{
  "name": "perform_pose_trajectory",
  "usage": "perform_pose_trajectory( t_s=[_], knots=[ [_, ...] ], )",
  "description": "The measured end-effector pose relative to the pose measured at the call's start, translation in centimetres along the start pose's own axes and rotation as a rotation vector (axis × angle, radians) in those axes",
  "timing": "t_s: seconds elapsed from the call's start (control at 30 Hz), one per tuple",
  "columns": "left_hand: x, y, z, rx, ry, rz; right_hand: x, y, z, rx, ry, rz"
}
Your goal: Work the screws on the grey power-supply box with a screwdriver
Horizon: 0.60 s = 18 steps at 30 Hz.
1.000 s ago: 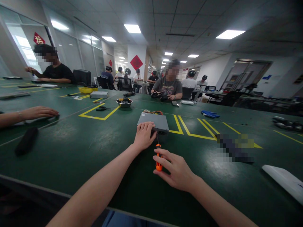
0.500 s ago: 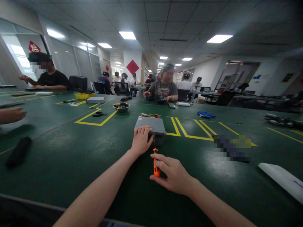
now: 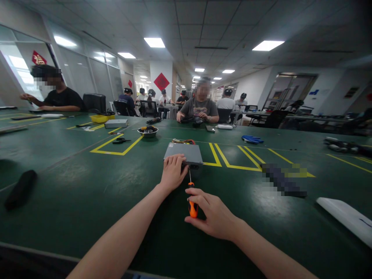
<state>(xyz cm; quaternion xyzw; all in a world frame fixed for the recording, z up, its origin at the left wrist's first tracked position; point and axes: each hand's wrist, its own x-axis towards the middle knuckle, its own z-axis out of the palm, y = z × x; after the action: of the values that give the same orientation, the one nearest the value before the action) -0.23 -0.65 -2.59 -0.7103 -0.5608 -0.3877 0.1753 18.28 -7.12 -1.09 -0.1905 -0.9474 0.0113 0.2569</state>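
A grey metal computer power supply [image 3: 187, 152] lies flat on the green table, with coloured cables [image 3: 183, 141] at its far side. My left hand [image 3: 173, 172] grips its near left corner, fingers over the top and thumb at the near face. Between the fingers and thumb of my right hand [image 3: 213, 213] is the orange and black handle of a screwdriver [image 3: 193, 207]. Its thin shaft points away from me, up to the near face of the power supply. The tip is too small to make out there.
A metal bowl [image 3: 147, 132] with small tools and a pair of black scissors [image 3: 121, 141] stand left of centre. Farther off is a yellow tray [image 3: 101, 118]. Blue gloves [image 3: 252, 139] and a white object [image 3: 345, 217] lie right. A person [image 3: 199, 104] sits opposite.
The screwdriver's handle has turned within my right fingers, while my left hand stays on the power supply. At the left, another person's hand has left the view. The person opposite has brought their hands closer together.
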Motion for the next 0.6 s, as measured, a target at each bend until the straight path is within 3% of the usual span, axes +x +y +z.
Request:
perform_pose_trajectory(
  t_s=[0.2,0.4,0.5,0.6],
  knots=[
    [-0.02,0.14,0.04,0.013,0.013,0.008,-0.02,-0.14,-0.23,-0.089,-0.047,-0.063],
    [0.00,0.11,0.04,0.015,0.008,0.011,-0.14,0.14,0.12,0.005,-0.016,0.013],
    [-0.01,0.05,0.11,0.018,0.012,0.010,-0.19,0.11,-0.11,-0.034,-0.100,-0.045],
    [-0.03,-0.01,0.17,0.022,0.018,0.011,-0.08,0.21,0.06,-0.094,-0.062,-0.098]
  ],
)
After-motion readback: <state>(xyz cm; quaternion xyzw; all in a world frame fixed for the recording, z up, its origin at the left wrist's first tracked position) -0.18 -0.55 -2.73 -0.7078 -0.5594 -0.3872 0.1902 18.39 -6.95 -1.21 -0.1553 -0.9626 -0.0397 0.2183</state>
